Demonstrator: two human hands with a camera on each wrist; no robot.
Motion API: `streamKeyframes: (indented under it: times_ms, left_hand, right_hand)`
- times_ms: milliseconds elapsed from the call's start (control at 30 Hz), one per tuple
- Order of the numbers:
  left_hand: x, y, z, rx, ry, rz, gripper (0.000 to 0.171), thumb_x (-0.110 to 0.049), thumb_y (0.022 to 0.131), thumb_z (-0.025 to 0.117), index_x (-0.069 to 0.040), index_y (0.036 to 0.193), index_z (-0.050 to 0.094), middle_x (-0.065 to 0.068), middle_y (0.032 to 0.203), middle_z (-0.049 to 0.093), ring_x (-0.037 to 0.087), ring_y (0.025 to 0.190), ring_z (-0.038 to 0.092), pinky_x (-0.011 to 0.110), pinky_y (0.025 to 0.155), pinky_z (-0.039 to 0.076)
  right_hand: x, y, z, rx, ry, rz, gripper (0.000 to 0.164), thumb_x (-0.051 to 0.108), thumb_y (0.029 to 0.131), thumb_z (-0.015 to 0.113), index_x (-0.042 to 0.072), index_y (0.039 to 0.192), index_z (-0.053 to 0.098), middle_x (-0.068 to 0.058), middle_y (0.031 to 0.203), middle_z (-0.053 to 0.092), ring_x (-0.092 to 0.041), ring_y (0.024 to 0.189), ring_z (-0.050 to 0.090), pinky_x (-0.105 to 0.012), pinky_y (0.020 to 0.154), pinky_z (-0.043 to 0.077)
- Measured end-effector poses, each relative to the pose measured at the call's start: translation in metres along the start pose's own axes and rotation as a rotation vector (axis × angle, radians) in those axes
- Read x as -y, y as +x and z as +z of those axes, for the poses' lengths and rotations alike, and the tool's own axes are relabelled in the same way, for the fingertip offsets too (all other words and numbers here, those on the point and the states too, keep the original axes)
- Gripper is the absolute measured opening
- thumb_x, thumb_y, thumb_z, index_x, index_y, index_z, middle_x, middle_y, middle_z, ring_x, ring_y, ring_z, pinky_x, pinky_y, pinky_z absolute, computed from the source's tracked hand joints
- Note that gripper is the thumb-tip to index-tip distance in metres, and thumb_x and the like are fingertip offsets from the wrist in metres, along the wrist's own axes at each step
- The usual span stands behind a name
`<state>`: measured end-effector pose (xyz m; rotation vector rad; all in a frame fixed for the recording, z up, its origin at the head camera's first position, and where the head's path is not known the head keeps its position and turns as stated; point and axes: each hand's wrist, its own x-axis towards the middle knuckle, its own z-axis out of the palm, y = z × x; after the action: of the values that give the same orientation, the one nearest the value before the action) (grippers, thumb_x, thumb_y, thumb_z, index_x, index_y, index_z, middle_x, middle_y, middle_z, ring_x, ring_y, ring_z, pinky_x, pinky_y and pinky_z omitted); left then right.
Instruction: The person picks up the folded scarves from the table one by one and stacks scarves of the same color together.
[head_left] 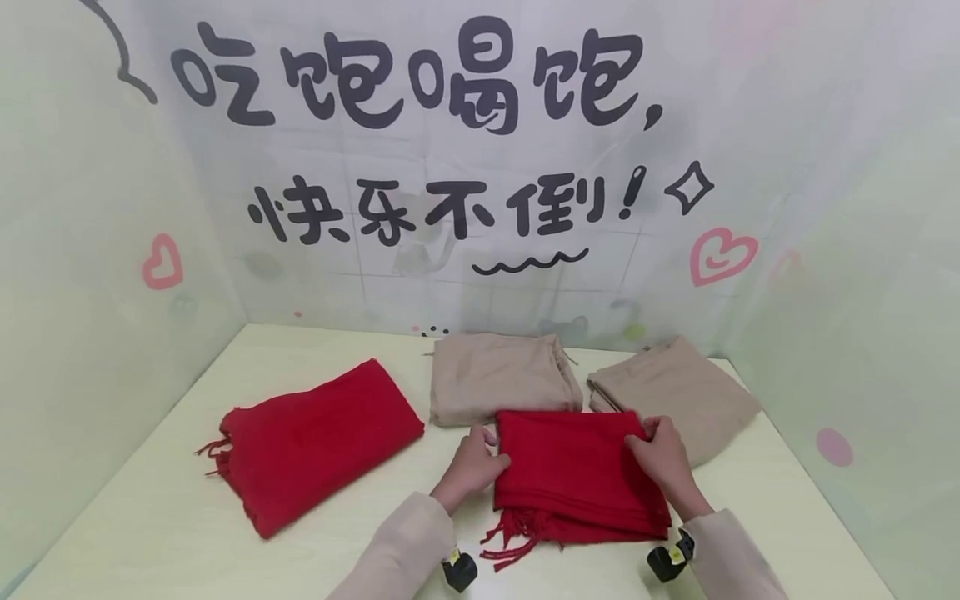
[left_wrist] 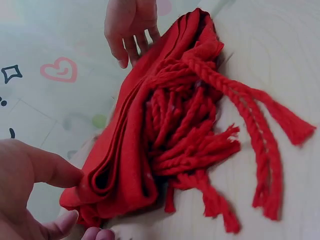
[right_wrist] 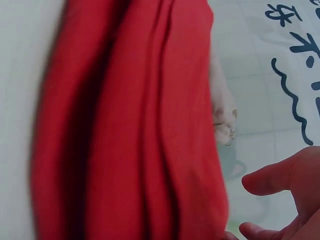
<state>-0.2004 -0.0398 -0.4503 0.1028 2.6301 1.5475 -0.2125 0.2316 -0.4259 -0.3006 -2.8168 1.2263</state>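
Note:
A folded red scarf [head_left: 570,467] lies in front of the person, its fringe toward the near side. The left hand [head_left: 474,465] pinches its left edge, thumb on the upper layers and fingertips lower down. In the left wrist view, the folded layers [left_wrist: 125,150] and twisted tassels [left_wrist: 200,135] show plainly. At the far right corner is the right hand [head_left: 664,454]; in the right wrist view its upper digit [right_wrist: 270,180] stands apart from the cloth, the fingers spread. The right hand's lower fingertips reach the bottom edge of that view, right at the scarf.
Another folded red scarf [head_left: 322,450] lies to the left. Behind, a folded beige cloth [head_left: 495,379] and a second beige cloth [head_left: 682,392] lie along the table's far side. Printed sheets [head_left: 420,275] enclose the pale table [head_left: 157,508] at the back and sides.

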Motion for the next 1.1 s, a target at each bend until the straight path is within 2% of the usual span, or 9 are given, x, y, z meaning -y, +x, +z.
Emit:
streamKeyframes:
  times_ms: [167,300,367,500,600,800,933,1100]
  left_hand:
    - [0.002,-0.001,-0.008,0.001,0.013,-0.010,0.026,-0.011,0.078,0.059,-0.001,0.096,0.045,0.010,0.082,0.046,0.019,0.072,0.044,0.028,0.062,0.035]
    - [0.005,-0.002,-0.016,-0.034,0.018,-0.021,0.026,-0.011,0.077,0.058,0.001,0.097,0.047,0.010,0.082,0.050,0.018,0.071,0.047,0.028,0.063,0.038]
    - [0.007,-0.002,-0.021,-0.053,0.018,-0.026,0.027,-0.011,0.076,0.058,0.002,0.098,0.048,0.011,0.081,0.052,0.018,0.071,0.049,0.029,0.064,0.039]
    - [0.011,-0.004,-0.032,-0.074,0.002,-0.054,0.029,-0.010,0.077,0.058,0.003,0.100,0.048,0.010,0.078,0.053,0.017,0.069,0.050,0.028,0.063,0.039]
    - [0.016,-0.006,-0.044,-0.091,-0.024,-0.088,0.029,-0.009,0.079,0.058,0.003,0.102,0.047,0.010,0.077,0.053,0.017,0.062,0.048,0.028,0.059,0.039]
    - [0.022,-0.012,-0.068,-0.120,-0.055,-0.180,0.030,-0.011,0.083,0.057,0.003,0.106,0.043,0.012,0.082,0.052,0.016,0.052,0.044,0.027,0.051,0.039]
    - [0.026,-0.017,-0.085,-0.104,-0.085,-0.219,0.030,-0.013,0.088,0.054,0.002,0.109,0.040,0.015,0.091,0.052,0.017,0.062,0.047,0.027,0.054,0.042]
    - [0.027,-0.023,-0.104,-0.092,-0.085,-0.244,0.034,-0.017,0.091,0.053,0.001,0.115,0.037,0.017,0.104,0.050,0.022,0.085,0.050,0.029,0.063,0.048]
  right_hand:
    - [0.012,0.003,0.003,-0.012,0.028,-0.017,0.039,0.012,0.091,0.052,-0.011,0.120,0.040,-0.030,0.117,0.047,-0.038,0.105,0.047,-0.047,0.088,0.043]
    - [0.021,0.003,0.013,0.017,0.111,-0.005,0.038,0.012,0.092,0.053,-0.009,0.122,0.041,-0.028,0.118,0.047,-0.037,0.107,0.047,-0.044,0.088,0.043]
    - [0.025,0.003,0.019,0.039,0.160,0.004,0.039,0.013,0.093,0.053,-0.007,0.124,0.041,-0.027,0.118,0.048,-0.036,0.107,0.048,-0.040,0.086,0.044]
    - [0.036,0.005,0.032,0.079,0.279,0.003,0.039,0.010,0.093,0.054,-0.009,0.125,0.043,-0.025,0.114,0.052,-0.025,0.092,0.056,-0.030,0.072,0.047]
    - [0.048,0.007,0.043,0.122,0.376,0.005,0.038,0.008,0.093,0.054,-0.009,0.125,0.044,-0.026,0.114,0.055,-0.021,0.088,0.058,-0.027,0.068,0.051]
    - [0.072,0.006,0.070,0.218,0.501,0.015,0.039,0.010,0.094,0.054,-0.008,0.128,0.045,-0.026,0.118,0.056,-0.029,0.099,0.062,-0.036,0.079,0.054]
    - [0.088,0.006,0.089,0.287,0.558,0.008,0.039,0.009,0.094,0.053,-0.008,0.128,0.045,-0.026,0.117,0.056,-0.029,0.099,0.063,-0.040,0.084,0.054]
    - [0.108,0.005,0.105,0.388,0.609,-0.014,0.040,0.009,0.096,0.051,-0.008,0.131,0.042,-0.027,0.119,0.055,-0.035,0.105,0.061,-0.042,0.089,0.052]
